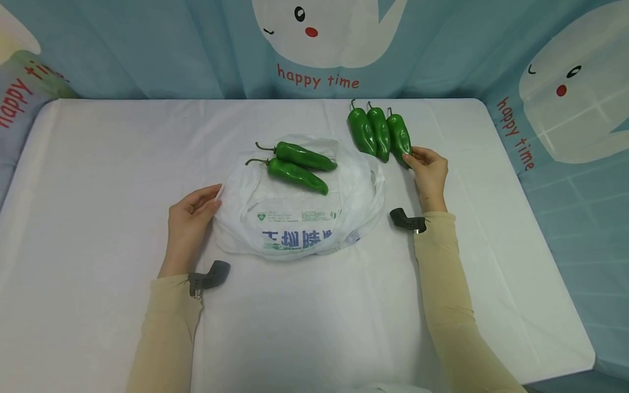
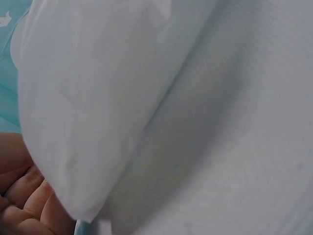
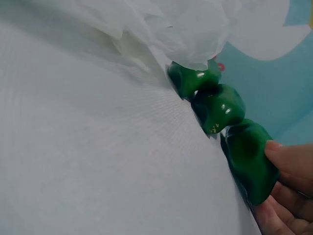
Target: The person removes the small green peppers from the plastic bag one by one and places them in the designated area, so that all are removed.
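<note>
A white plastic bag [image 1: 300, 202] with green and blue print lies flat on the table. Two long green peppers [image 1: 298, 176] rest on top of it, stems to the left. My left hand [image 1: 190, 218] pinches the bag's left edge between thumb and fingers; in the left wrist view the raised bag film [image 2: 88, 107] partly covers that hand [image 2: 32, 200]. Beyond the bag's right side, three more green peppers lie side by side with stems pointing away. My right hand [image 1: 429, 172] holds the rightmost green pepper [image 1: 399, 134] near its tip, thumb on top [image 3: 288, 161].
The other two peppers, a middle one [image 1: 379, 131] and a left one [image 1: 362, 131], touch the bag's far right corner. A white cloth covers the table [image 1: 113, 164]. Along its back edge hangs a blue curtain [image 1: 206, 49] with whale prints.
</note>
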The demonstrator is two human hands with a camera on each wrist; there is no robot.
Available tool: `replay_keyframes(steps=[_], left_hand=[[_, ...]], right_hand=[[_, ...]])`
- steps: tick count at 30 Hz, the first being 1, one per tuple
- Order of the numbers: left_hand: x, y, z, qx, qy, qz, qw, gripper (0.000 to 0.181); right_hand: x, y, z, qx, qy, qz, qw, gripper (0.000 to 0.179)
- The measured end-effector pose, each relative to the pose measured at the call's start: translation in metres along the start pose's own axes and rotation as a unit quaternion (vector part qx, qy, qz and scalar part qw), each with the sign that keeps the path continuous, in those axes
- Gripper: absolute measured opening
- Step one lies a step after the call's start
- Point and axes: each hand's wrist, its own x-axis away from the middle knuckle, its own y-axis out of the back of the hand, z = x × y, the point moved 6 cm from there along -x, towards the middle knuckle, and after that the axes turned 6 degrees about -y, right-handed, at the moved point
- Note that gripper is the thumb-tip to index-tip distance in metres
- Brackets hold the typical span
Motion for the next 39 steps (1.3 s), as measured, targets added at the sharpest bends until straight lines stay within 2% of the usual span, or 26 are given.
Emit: replay_keyframes(steps=[6,13,23,32,39], left_hand=[[-0.0008,0.0,-0.0009,0.0,-0.002,-0.003,1.0,0.035],[-0.0027,-0.0003,-0.0007,0.0,0.003,-0.004,1.0,0.035],[-0.0036,-0.0008,-0.0012,0.004,0.001,-0.001,1.0,0.035],[-0.002,0.0027,-0.0002,0.0,0.0,-0.001,1.0,0.035],[-0.0006,-0.0001,0.0014,0.004,0.005,0.0,1.0,0.035]], right_hand=[[0.0001,-0.0032,0.0028,0.01,0.016,0.041,0.999,0.031],[-0.0003,-0.0044,0.0043,0.005,0.007,0.086,0.9963,0.041],[-0.0013,0.0038,0.0032,0.002,0.015,0.076,0.997,0.035],[-0.0013,-0.0027,0.0054,-0.026,0.02,0.075,0.9967,0.032],[-0.0042,-0.0046,0.0043,-0.032,0.016,0.075,0.9966,0.031]])
